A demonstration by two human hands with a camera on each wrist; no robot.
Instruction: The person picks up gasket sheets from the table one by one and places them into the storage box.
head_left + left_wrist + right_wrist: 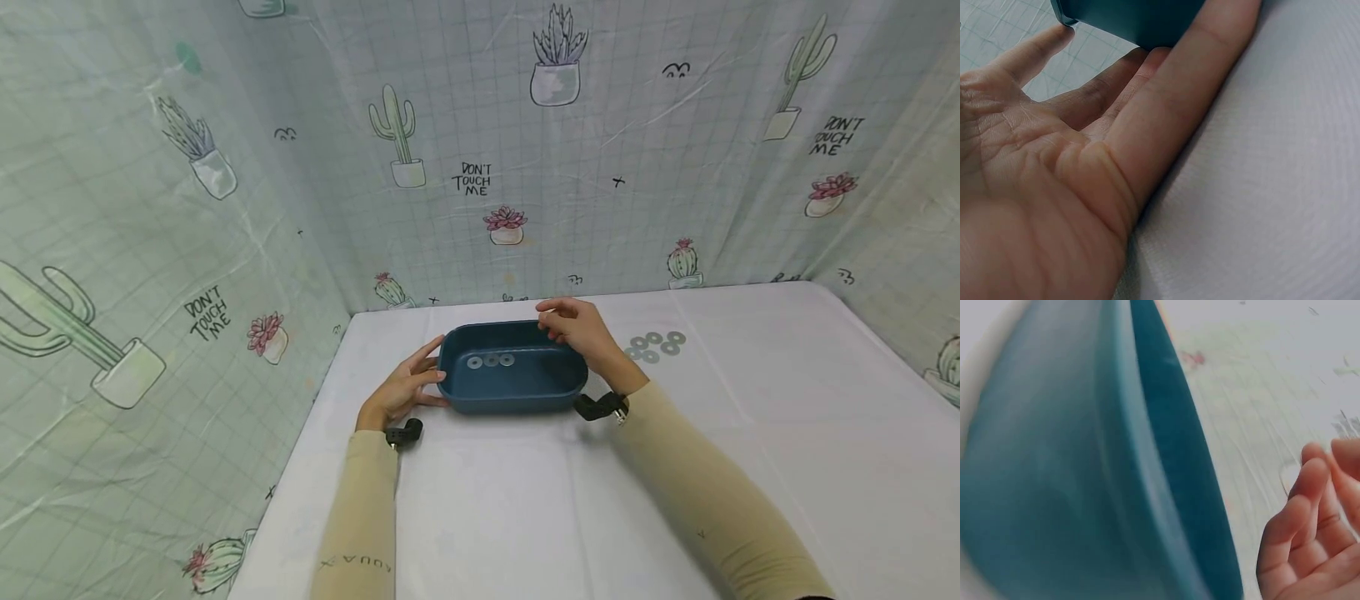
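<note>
A dark blue oblong dish (pixel 513 392) with raised sides sits on the white table. Three grey ring-shaped washers (pixel 475 362) lie in its left half. My left hand (pixel 401 390) is at the dish's left end, its fairly straight fingers spread and touching the outer wall, as the left wrist view also shows. Over the far right rim is my right hand (pixel 581 332), fingers bent and the thumb close to the index fingertip. In the right wrist view those fingertips (pixel 1314 465) meet near the frame's edge. Whether something small sits between them is hidden.
Several more grey washers (pixel 652 338) lie on the table just right of the dish, beyond the right wrist. The white table (pixel 495 508) extends toward me and to the right. A cactus-print curtain (pixel 600 225) hangs behind and along the sides.
</note>
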